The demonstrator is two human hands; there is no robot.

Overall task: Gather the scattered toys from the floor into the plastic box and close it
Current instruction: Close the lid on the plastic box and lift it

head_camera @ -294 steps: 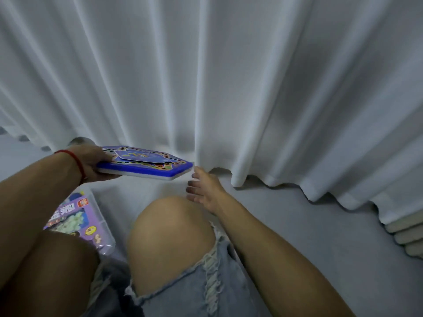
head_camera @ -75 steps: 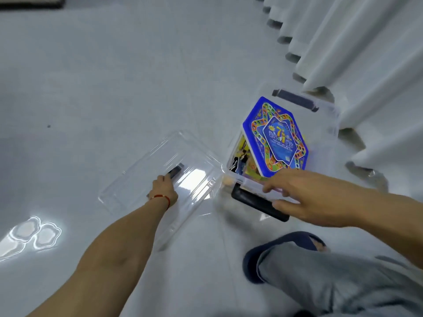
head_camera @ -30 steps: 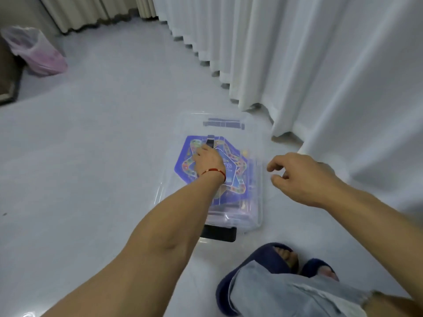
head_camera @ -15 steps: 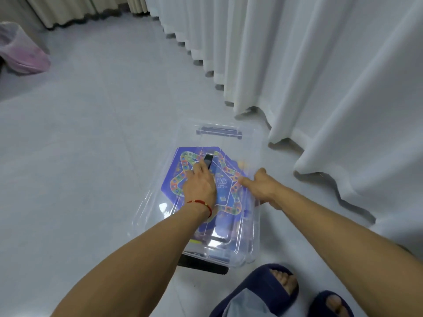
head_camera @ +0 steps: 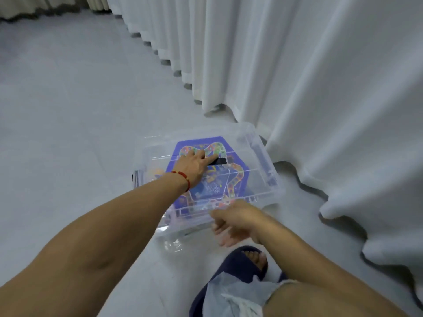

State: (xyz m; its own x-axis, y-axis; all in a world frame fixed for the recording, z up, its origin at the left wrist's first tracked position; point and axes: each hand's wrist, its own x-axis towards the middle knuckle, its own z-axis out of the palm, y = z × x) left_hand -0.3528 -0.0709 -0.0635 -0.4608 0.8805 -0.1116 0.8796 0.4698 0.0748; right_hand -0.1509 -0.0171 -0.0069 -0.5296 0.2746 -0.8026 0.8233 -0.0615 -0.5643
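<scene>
The clear plastic box (head_camera: 275,187) stands on the floor by the curtain with its clear lid (head_camera: 155,154) lying on top. Through the lid shows a blue hexagonal game board (head_camera: 232,179) with a coloured track. My left hand (head_camera: 194,165) presses flat on the lid, its fingers straight and reaching the small black handle (head_camera: 220,161) at the lid's middle. My right hand (head_camera: 235,221) is at the box's near end, with its fingers curled under the rim there. The near latch is hidden behind that hand.
A white curtain (head_camera: 320,88) hangs close along the right and far side of the box. My foot in a dark blue slipper (head_camera: 240,265) stands just in front of the box. Grey floor (head_camera: 68,110) stretches to the left.
My right hand has moved from the lid's right side to the box's near end and curled under the rim. My left hand stays pressed on the lid. The view has swung around the box.
</scene>
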